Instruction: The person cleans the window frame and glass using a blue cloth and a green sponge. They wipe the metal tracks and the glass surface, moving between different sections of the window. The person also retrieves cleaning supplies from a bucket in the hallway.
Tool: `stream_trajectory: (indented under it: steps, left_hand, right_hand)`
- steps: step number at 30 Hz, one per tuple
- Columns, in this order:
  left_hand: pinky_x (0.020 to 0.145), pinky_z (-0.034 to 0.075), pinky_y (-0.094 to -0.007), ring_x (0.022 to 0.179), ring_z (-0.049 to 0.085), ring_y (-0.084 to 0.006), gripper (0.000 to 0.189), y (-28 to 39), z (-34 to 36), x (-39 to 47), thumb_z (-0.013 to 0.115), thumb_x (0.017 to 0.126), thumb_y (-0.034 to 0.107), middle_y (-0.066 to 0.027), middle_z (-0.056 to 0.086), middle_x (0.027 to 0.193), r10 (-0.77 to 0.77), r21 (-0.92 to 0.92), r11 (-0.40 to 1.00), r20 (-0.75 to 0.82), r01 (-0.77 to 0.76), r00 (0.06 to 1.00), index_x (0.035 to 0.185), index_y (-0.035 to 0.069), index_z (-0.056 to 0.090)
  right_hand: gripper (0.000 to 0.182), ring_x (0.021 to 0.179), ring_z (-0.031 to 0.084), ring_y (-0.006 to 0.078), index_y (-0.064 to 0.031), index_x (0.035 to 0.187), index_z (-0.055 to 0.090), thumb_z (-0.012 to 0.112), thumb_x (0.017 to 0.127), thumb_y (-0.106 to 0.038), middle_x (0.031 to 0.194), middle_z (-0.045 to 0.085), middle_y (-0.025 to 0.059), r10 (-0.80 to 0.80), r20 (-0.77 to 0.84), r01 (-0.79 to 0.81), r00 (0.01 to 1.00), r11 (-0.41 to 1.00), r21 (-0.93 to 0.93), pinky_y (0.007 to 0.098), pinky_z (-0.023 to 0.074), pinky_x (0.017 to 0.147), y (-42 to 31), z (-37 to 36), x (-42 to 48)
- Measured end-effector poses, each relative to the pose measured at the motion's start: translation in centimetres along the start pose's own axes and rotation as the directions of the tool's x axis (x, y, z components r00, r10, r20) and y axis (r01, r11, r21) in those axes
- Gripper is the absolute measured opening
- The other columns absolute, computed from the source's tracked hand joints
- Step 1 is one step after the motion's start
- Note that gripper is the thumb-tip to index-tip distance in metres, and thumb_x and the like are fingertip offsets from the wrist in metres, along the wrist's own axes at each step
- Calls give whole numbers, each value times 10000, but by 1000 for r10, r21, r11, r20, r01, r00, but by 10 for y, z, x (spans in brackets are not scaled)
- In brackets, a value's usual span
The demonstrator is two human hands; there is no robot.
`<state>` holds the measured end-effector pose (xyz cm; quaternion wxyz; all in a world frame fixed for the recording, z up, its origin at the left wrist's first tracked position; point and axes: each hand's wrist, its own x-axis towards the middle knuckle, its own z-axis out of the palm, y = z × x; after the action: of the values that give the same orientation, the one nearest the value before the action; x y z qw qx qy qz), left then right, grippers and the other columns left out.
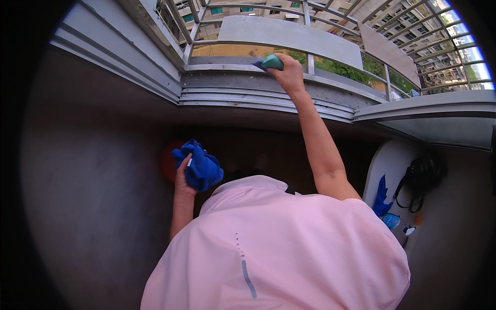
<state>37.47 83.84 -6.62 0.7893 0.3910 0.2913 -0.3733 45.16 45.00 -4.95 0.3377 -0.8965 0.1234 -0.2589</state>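
My right hand [290, 73] reaches out over the window sill and grips the teal handle of a small brush [272, 62]. The brush's grey bristle end [257, 62] points left, at the outer metal rail [221, 67]; whether it touches the rail I cannot tell. Below lie the aluminium window tracks [248, 97], with dark specks of dirt about them. My left hand [185, 176] is held low, near my body, with a bunched blue cloth [203, 166] in its grasp. A small white tag shows on the cloth.
Metal security bars [307, 11] with pale panels [286, 37] stand outside the window. A red container [168, 161] is partly hidden behind the cloth. At right, a white surface [381, 162] bears a black bag [424, 174], another blue cloth [381, 199] and a blue-labelled container [391, 221].
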Motion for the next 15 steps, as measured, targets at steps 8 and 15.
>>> stream_trajectory:
  steps: [8,15]
  left_hand:
    - [967,437,-404,1037,583,-249,442,-8,-62,-2,673,795,329,-108,632,1093,78,-152,985,-63,-87,995,1139,63,590]
    - [977,427,-404,1033,576,-248,439,2,-47,-1,691,779,321,-96,636,1073,61,-163,984,-49,-69,997,1127,72,596]
  right_hand:
    - [427,851,522,311,-115,993,646,729,592,5,906,615,65,-137,342,229,930,942,-245,379,466,771,22,-5,-94]
    - [381,892,552,349,-96,993,654,750,625,-68,930,635,96,8,342,60,940,980,-189,404,476,789,-62,141,-52]
